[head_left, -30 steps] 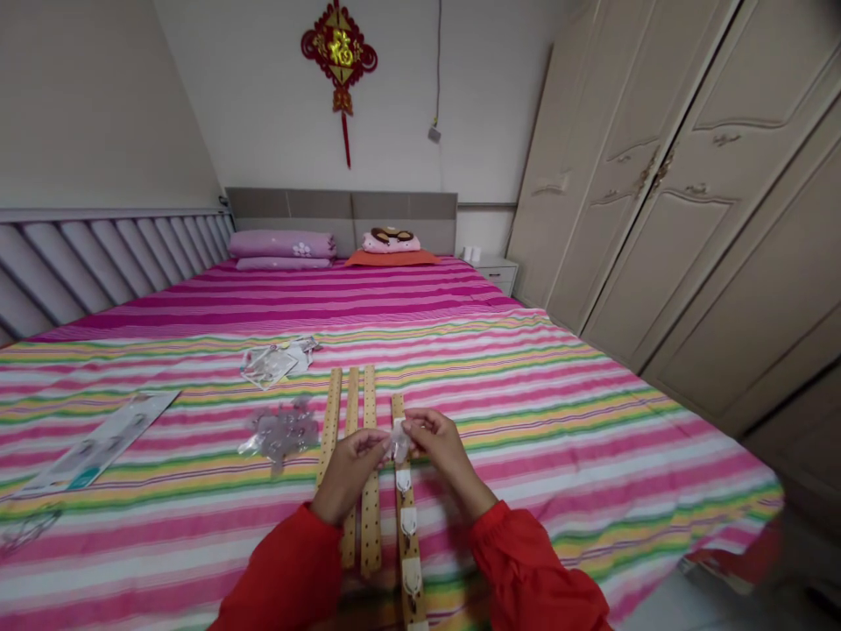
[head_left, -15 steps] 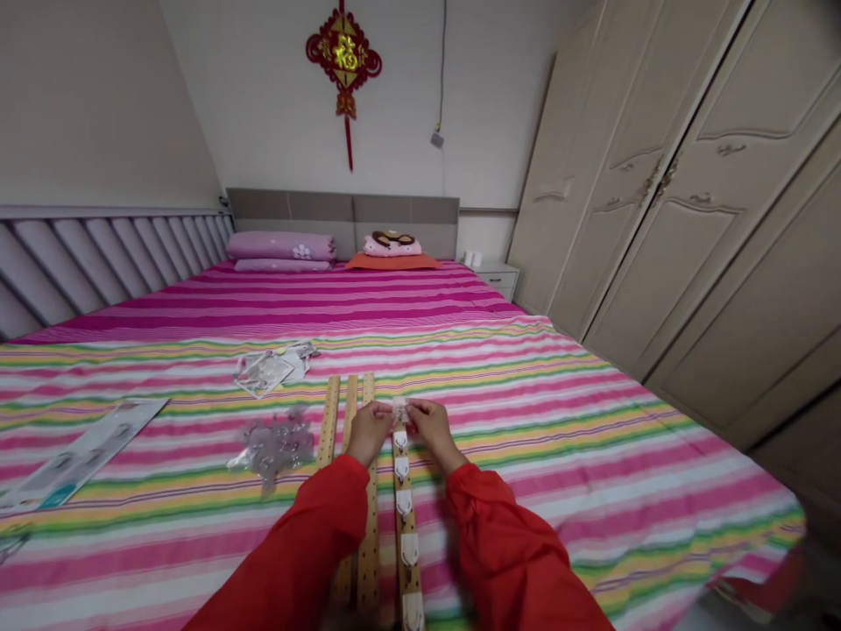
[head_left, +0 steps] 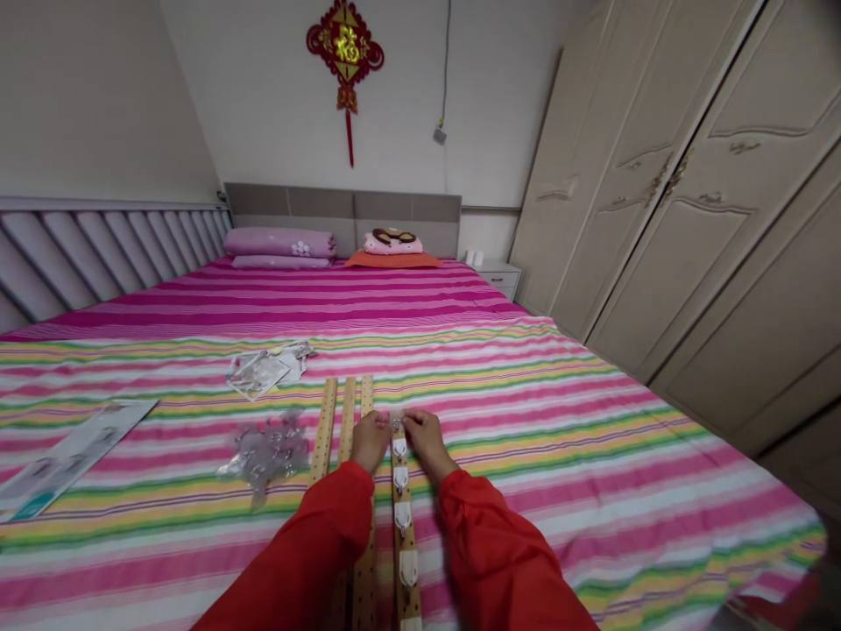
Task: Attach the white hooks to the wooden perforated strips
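Left hand: the left hand (head_left: 369, 441) reaches out from a red sleeve (head_left: 308, 552), knuckles up, fingers curled in and pinching at the small clear plastic hook (head_left: 397, 424) from its left side.
Right hand: the right hand (head_left: 422, 438) comes in from the other red sleeve, wrist low on the bedspread, fingertips closed on the same clear hook from its right side; the two hands meet at the far end of the strip.
Clear hook: held between both hands, just over the far tip of the pale wooden perforated strip with white hooks (head_left: 402, 517); whether it touches the wood I cannot tell.
Hook strip: it lies flat on the pink, green and yellow striped bedspread (head_left: 558, 421), running straight away from the person, with four white hooks (head_left: 401, 478) in a row behind the hands.
Bare strips: three more pale wooden perforated strips (head_left: 327, 425) lie side by side just left of the hook strip, partly under the left forearm.
Loose hooks: a heap of clear plastic hooks (head_left: 269, 449) sits left of the bare strips.
Packets: crumpled clear wrappers (head_left: 263, 370) lie beyond that heap, further up the bed from the hook strip.
Card: a long white and teal packaging card (head_left: 62, 460) lies well to the left of the hook strip, near the bed's edge.
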Available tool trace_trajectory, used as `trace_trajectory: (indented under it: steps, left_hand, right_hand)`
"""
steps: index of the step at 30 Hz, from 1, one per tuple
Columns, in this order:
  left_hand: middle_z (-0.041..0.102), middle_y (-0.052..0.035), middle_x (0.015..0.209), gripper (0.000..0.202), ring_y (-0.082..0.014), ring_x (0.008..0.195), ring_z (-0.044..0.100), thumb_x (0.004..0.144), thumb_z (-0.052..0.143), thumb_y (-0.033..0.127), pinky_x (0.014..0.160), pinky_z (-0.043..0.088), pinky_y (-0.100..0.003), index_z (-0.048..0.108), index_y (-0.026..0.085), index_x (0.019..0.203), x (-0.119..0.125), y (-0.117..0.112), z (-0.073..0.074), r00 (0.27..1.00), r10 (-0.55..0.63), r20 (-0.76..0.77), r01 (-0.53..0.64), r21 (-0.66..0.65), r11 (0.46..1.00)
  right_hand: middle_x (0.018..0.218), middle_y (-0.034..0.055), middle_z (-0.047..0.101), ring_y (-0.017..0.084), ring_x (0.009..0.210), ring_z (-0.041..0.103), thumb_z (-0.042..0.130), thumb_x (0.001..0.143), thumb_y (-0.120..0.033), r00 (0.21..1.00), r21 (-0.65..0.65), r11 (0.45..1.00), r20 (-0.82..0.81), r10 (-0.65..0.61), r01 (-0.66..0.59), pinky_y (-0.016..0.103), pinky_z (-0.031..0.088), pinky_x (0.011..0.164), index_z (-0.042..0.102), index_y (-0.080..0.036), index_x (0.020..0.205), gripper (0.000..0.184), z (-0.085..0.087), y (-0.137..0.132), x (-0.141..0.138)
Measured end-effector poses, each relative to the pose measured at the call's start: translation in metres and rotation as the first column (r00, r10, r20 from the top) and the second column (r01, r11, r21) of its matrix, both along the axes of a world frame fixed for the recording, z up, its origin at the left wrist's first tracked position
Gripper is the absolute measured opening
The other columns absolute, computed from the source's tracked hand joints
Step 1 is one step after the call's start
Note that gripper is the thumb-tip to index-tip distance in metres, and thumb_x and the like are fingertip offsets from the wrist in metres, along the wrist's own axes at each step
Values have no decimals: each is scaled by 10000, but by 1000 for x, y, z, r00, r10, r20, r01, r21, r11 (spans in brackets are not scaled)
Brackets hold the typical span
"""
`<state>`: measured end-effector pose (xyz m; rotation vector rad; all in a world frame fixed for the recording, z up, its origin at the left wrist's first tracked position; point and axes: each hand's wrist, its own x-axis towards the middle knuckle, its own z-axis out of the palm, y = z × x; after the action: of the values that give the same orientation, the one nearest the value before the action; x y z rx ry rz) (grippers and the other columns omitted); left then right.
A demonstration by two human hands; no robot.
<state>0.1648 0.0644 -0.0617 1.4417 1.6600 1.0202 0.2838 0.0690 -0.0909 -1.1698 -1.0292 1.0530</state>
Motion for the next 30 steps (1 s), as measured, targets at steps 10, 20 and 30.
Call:
trace_trajectory:
  steps: [10,20,30]
  left_hand:
    - [674,-35,691,87,-157,686,625,662,575,84,630,430,-234,615,157,689,2,1,0,983,-10,-185,7,-14,1000]
    - [676,-58,693,212,-178,665,613,708,598,161,595,406,-248,683,124,899,2,1,3,952,-69,-298,73,3,997]
    - [738,-75,874,297,-179,826,653,810,471,109,741,431,-247,746,195,884,-2,0,9,863,-327,-386,347,-19,938]
  right_hand:
    - [687,23,740,226,687,662,593,605,-268,998,-19,1000,68,-15,16,335,525,659,750,-199,737,217,-13,3,0]
    - [691,16,698,181,627,615,550,665,-225,977,-9,999,209,-48,51,304,514,618,692,-149,1084,449,-25,5,3]
    - [809,53,655,204,795,601,502,793,-140,888,28,998,458,34,-52,333,479,800,754,-226,987,329,-16,-5,4]
